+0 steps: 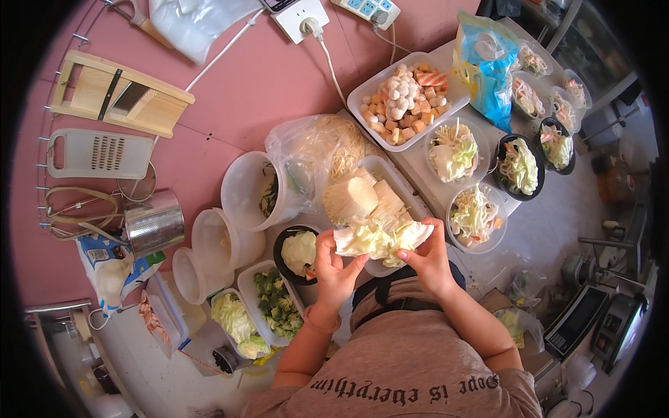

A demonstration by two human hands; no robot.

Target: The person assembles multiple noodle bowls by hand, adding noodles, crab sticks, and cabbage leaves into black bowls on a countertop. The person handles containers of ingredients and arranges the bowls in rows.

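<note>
Between my two hands stretches a pale cabbage leaf (380, 239). My left hand (336, 272) pinches its left end, and my right hand (429, 262) grips the right end with thumb and fingers. Just beyond the leaf, bundles of enoki mushrooms (350, 198) lie in a white tray (412, 194), partly covered by the leaf and hands. Next to my left hand stands a black bowl (280, 259) with cabbage in it. To the right of my right hand is a clear bowl of cabbage and other pieces (475, 217).
Tubs of broccoli (277, 301) and cut cabbage (235, 318) stand at lower left. A white bin (414, 145) of meatballs and cubes sits far right, near several filled bowls and a blue bag (486, 70). Graters (101, 153) and a metal pot (155, 221) hang at left.
</note>
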